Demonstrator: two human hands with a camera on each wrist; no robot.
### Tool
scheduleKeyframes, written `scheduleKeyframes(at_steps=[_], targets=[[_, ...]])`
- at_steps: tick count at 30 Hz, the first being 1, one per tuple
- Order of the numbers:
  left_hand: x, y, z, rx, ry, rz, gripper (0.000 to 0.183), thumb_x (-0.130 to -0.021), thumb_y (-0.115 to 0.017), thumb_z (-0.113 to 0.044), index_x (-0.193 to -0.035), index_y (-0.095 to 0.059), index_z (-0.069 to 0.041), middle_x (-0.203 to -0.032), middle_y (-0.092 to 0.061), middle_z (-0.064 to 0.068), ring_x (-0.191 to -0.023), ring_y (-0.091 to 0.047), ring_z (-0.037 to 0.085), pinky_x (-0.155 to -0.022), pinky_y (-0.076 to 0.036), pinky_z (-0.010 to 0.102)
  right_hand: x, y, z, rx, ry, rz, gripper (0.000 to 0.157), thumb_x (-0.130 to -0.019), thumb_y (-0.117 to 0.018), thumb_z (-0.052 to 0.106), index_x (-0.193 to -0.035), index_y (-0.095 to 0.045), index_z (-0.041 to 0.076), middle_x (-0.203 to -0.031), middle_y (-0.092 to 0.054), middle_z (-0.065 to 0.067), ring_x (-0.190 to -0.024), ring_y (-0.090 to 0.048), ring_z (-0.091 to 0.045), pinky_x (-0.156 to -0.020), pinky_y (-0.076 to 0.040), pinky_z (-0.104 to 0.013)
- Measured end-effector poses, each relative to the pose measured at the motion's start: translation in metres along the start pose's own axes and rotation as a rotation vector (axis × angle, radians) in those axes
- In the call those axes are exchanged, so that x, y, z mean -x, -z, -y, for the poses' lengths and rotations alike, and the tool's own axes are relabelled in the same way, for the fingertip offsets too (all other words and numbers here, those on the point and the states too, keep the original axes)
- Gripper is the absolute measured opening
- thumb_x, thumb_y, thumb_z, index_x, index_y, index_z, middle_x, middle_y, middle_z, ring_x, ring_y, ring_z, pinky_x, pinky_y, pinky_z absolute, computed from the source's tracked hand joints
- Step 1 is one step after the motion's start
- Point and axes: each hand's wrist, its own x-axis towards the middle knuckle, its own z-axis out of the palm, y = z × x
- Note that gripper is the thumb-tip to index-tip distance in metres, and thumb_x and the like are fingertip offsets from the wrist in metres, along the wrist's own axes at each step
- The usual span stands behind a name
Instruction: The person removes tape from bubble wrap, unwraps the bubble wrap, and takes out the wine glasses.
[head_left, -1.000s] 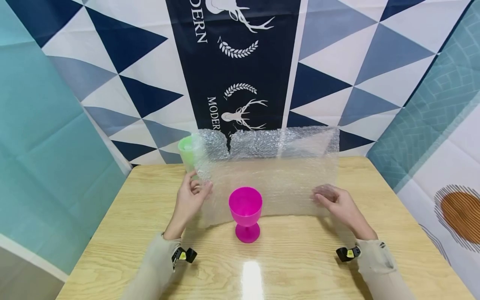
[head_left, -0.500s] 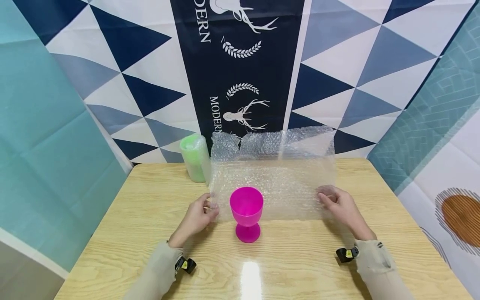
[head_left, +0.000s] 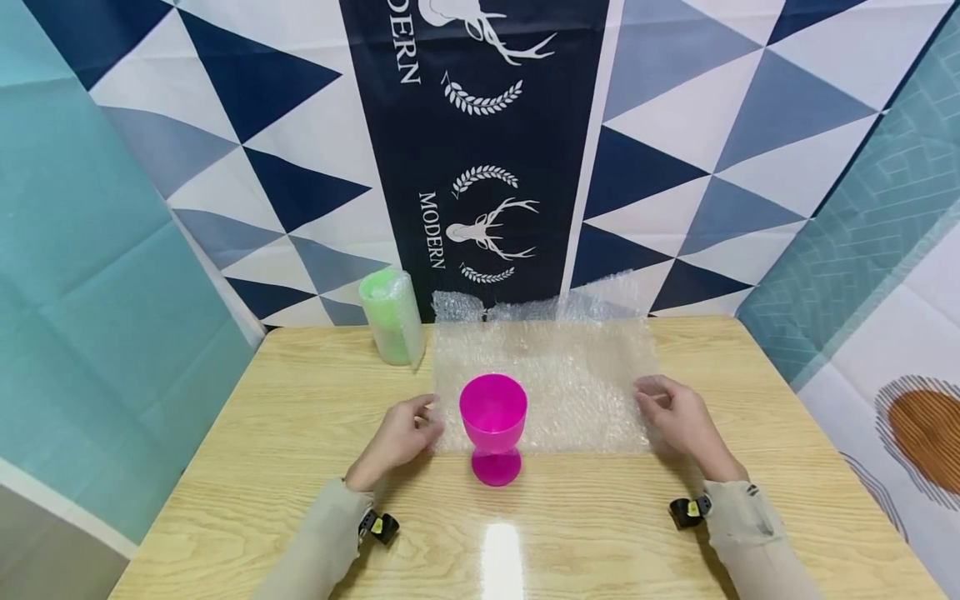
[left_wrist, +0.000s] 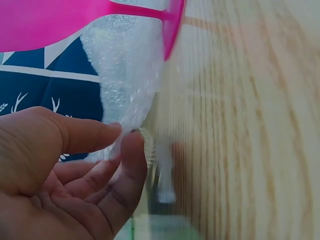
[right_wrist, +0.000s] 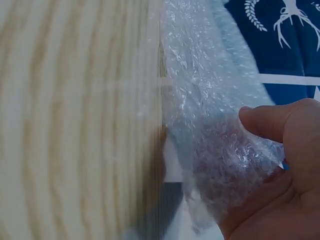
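Note:
A clear sheet of bubble wrap [head_left: 577, 387] spreads behind a magenta goblet [head_left: 492, 417], its far edge torn and raised before the wall. The goblet stands upright on the table and overlaps the sheet's near part in the head view. My left hand [head_left: 399, 435] pinches the left side of the sheet; in the left wrist view, thumb and forefinger close on its edge. On the opposite side my right hand [head_left: 678, 417] grips the sheet between thumb and fingers, the fingers showing through the bubble wrap [right_wrist: 225, 145] in the right wrist view.
Back left on the wooden table [head_left: 262, 433] stands a green object wrapped in bubble wrap [head_left: 392, 321]. A patterned cloth [head_left: 480, 125] hangs right behind the table's far edge. A camera is strapped to each wrist.
The bubble wrap has come down and nearer, lying lower against the wall. My left hand has moved right and toward me, uncovering the green wrapped object. My right hand has shifted little.

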Motion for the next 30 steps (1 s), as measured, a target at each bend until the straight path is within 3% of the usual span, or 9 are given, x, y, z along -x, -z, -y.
scheduleKeyframes(at_steps=[6,9,13,17,23,28,30], targets=[[-0.001,-0.004,-0.001,-0.113,-0.061,-0.008,0.043,-0.088,-0.071,0.000,-0.128,-0.062,0.012,-0.095,-0.073,0.017,-0.077,-0.073,0.022,-0.064,-0.060,0.024,0.000,-0.002,-0.005,0.036,0.000,-0.021,0.031,-0.104,-0.061,0.017,-0.128,-0.063,-0.003,-0.120,-0.069,-0.027,-0.105,-0.070,-0.044,-0.083,-0.062,-0.049],[-0.002,-0.006,-0.001,-0.154,-0.085,-0.004,0.041,-0.087,-0.071,0.000,-0.125,-0.063,0.012,-0.091,-0.071,0.014,-0.075,-0.071,0.017,-0.064,-0.059,0.023,0.000,-0.002,-0.006,0.060,-0.004,-0.034,0.033,-0.102,-0.062,0.016,-0.127,-0.062,-0.005,-0.115,-0.070,-0.028,-0.103,-0.070,-0.046,-0.084,-0.061,-0.053],[-0.005,-0.008,0.000,-0.232,-0.120,-0.003,0.025,-0.086,-0.073,-0.003,-0.109,-0.069,0.004,-0.076,-0.064,0.001,-0.064,-0.057,0.006,-0.058,-0.052,0.021,0.000,0.000,-0.005,0.073,-0.024,-0.026,0.037,-0.102,-0.063,0.016,-0.130,-0.059,-0.007,-0.115,-0.070,-0.029,-0.104,-0.070,-0.047,-0.086,-0.061,-0.054],[-0.006,-0.009,0.001,-0.297,-0.123,0.003,0.012,-0.086,-0.075,-0.007,-0.087,-0.064,-0.004,-0.066,-0.050,-0.005,-0.059,-0.045,0.005,-0.053,-0.041,0.021,-0.001,0.002,-0.004,0.090,-0.029,-0.013,0.047,-0.101,-0.064,0.016,-0.136,-0.051,-0.012,-0.118,-0.066,-0.033,-0.106,-0.068,-0.049,-0.088,-0.059,-0.058],[-0.004,-0.009,-0.002,-0.395,-0.115,0.042,0.026,-0.088,-0.077,-0.011,-0.076,-0.055,-0.007,-0.065,-0.044,-0.003,-0.061,-0.042,0.010,-0.054,-0.037,0.022,0.000,0.002,0.000,0.223,-0.006,-0.025,0.075,-0.095,-0.071,0.019,-0.149,-0.032,-0.016,-0.135,-0.046,-0.047,-0.121,-0.048,-0.062,-0.100,-0.043,-0.073],[-0.002,-0.009,-0.004,-0.437,-0.121,0.050,0.025,-0.089,-0.078,-0.013,-0.079,-0.057,-0.006,-0.068,-0.045,-0.001,-0.064,-0.042,0.012,-0.055,-0.038,0.023,0.004,-0.003,0.009,0.288,0.015,-0.090,0.078,-0.088,-0.075,0.015,-0.150,-0.036,-0.009,-0.147,-0.031,-0.047,-0.139,-0.021,-0.067,-0.103,-0.027,-0.084],[-0.002,-0.009,-0.003,-0.450,-0.118,0.048,0.025,-0.088,-0.079,-0.014,-0.080,-0.057,-0.006,-0.070,-0.045,0.000,-0.065,-0.042,0.013,-0.056,-0.037,0.024,0.005,-0.006,0.014,0.295,0.058,-0.091,0.076,-0.086,-0.076,0.013,-0.149,-0.039,-0.007,-0.148,-0.031,-0.045,-0.141,-0.019,-0.065,-0.105,-0.025,-0.084]])
